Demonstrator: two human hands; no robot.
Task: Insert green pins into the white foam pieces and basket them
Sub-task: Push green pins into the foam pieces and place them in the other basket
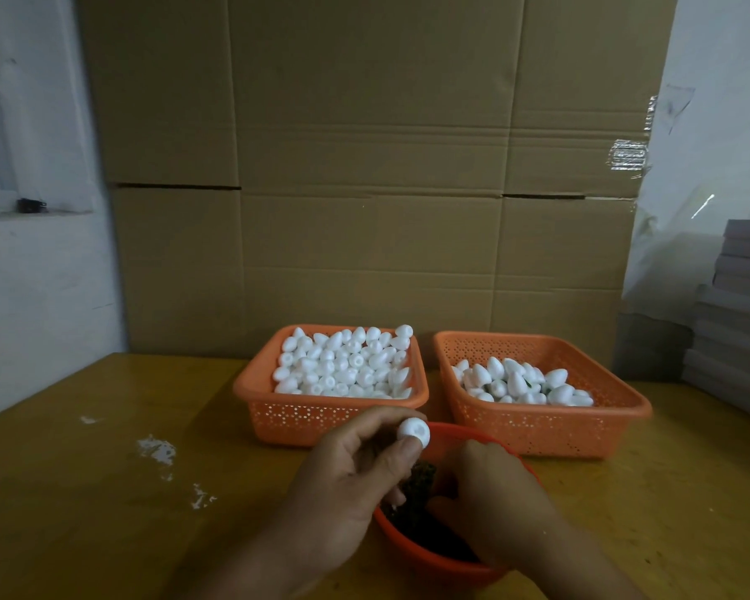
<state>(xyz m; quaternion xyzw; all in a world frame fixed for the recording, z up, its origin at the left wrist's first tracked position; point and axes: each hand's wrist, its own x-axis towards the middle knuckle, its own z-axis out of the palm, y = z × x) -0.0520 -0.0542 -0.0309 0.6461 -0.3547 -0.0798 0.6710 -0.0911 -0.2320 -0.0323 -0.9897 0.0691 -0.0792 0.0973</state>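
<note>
1. My left hand [356, 461] pinches one white foam piece [413, 433] between thumb and fingertips, flat end facing me, raised over the bowl's far rim.
2. My right hand [490, 500], just right of it, reaches down into the red bowl [434, 560]; fingers curl into the dark green pins [421, 474], but I can't tell if one is gripped.
3. To do it well, I think: pick a single pin, point first, keep the foam steady, push straight into the flat end's centre, lightly, since foam dents.
4. Beyond the hands: left basket [278, 420] holds plain foam; right basket [537, 430] holds finished ones, so drop there.
</note>
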